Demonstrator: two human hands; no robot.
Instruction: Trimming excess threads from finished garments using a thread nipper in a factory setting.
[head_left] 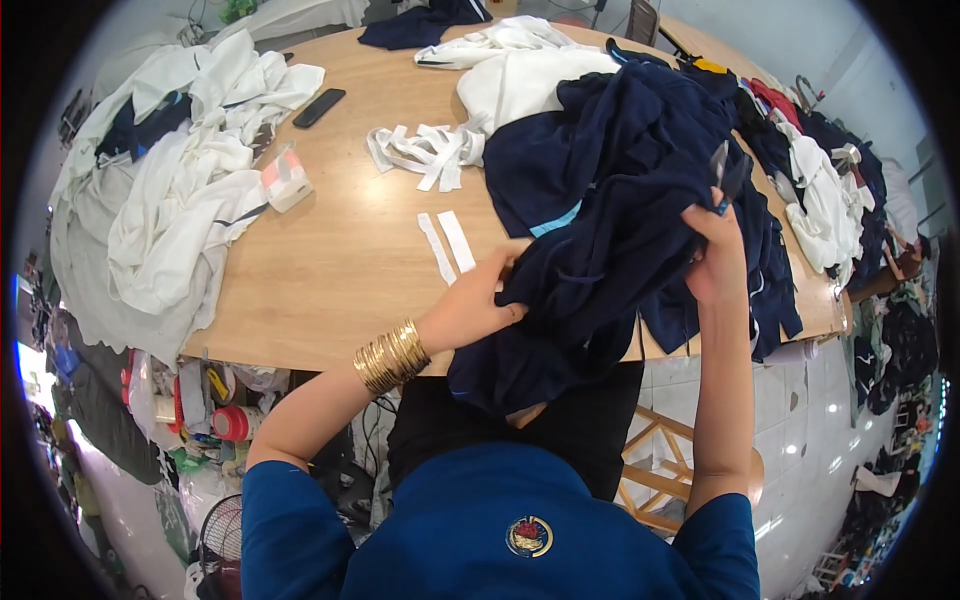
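A navy blue garment (600, 270) with a light blue stripe is bunched between my hands, partly hanging over the table's near edge onto my lap. My left hand (475, 300), with gold bangles on its wrist, is closed on the garment's left side. Further right, my right hand (718, 250) is raised, its fingers wrapped round a pair of thread snips (732, 175) whose blades point up and away. That hand also touches the navy cloth; its palm side hides how the snips sit. Two short white strips (447, 245) lie left of the garment.
The wooden table (340, 290) carries white garments (190, 200) at left, a black phone (320, 108), a small white box (287, 182), a bundle of white strips (425, 155) and more navy and white clothes (820, 190) at right. A wooden stool (660, 470) stands below.
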